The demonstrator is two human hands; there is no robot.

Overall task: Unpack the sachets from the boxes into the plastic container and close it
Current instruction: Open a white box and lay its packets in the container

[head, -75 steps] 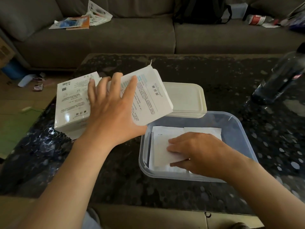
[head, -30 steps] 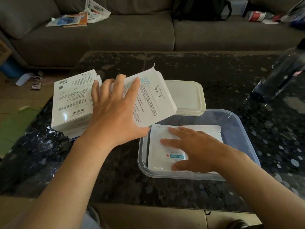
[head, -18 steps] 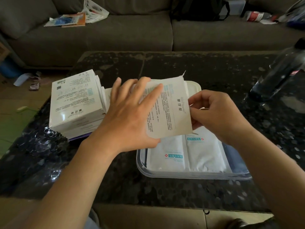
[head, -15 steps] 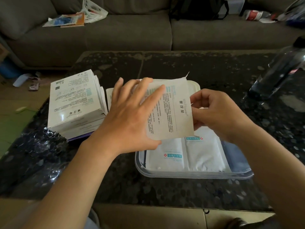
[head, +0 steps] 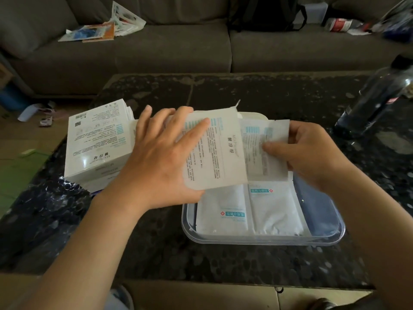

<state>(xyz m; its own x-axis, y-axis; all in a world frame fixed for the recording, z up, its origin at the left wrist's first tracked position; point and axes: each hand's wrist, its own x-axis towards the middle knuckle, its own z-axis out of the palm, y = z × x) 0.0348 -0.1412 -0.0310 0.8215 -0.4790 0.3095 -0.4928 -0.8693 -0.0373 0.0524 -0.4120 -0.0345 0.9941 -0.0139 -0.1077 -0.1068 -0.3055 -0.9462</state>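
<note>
Flat white foil sachet (head: 266, 148), newly half-drawn from white printed cardboard box (head: 214, 153): right hand (head: 312, 153) fingers pinch it, left hand (head: 161, 162) fingers clamp the box, clear plastic container (head: 263, 241) just below fingers awaiting it.

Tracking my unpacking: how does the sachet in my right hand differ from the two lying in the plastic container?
The sachet in your right hand is pinched in the air, partly inside the box your left hand holds; the two sachets lie flat side by side in the container. Yours shows dense small print; theirs show a blue label with a red cross. All are white and flat.
</note>
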